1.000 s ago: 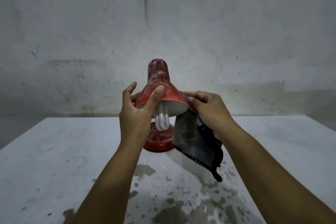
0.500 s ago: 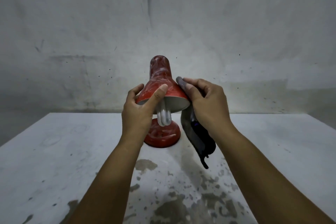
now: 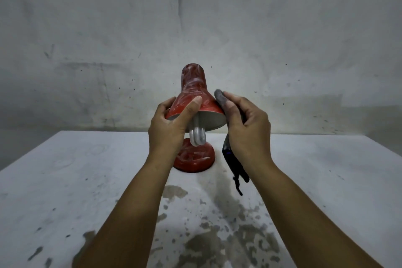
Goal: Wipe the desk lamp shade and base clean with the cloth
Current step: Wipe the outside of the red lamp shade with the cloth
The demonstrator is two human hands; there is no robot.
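Here, a small red desk lamp (image 3: 193, 119) stands near the middle of a pale, stained table (image 3: 65, 191), in front of a grey, scuffed wall (image 3: 195, 17). Its round red base (image 3: 194, 160) sits flat on the tabletop. The red cone-shaped shade (image 3: 195, 93) has its long axis running from the narrow closed neck, which points up and away from me toward the wall, down to the wide open mouth, which faces down and toward me. Inside the mouth the lining is pale, and a white looped bulb (image 3: 197, 138) hangs out of it, pointing down at the base. Whitish smears streak the shade and the base.

My left hand (image 3: 168, 127) grips the left side of the shade at its rim: the thumb (image 3: 192, 105) lies across the front of the red cone and the other fingers curl around the far left side.

My right hand (image 3: 248, 129) is clamped on a dark cloth (image 3: 233, 163). The fingers curl around it, and a grey, dusty fold of it covers my fingertip, which sits at the right edge of the shade, just above the rim; I cannot tell whether it touches. The rest of the cloth hangs down below my palm, dark with a hint of blue, ending in a thin strand above the table, just right of the base.

Darker worn patches and specks mark the near part of the table between my forearms.
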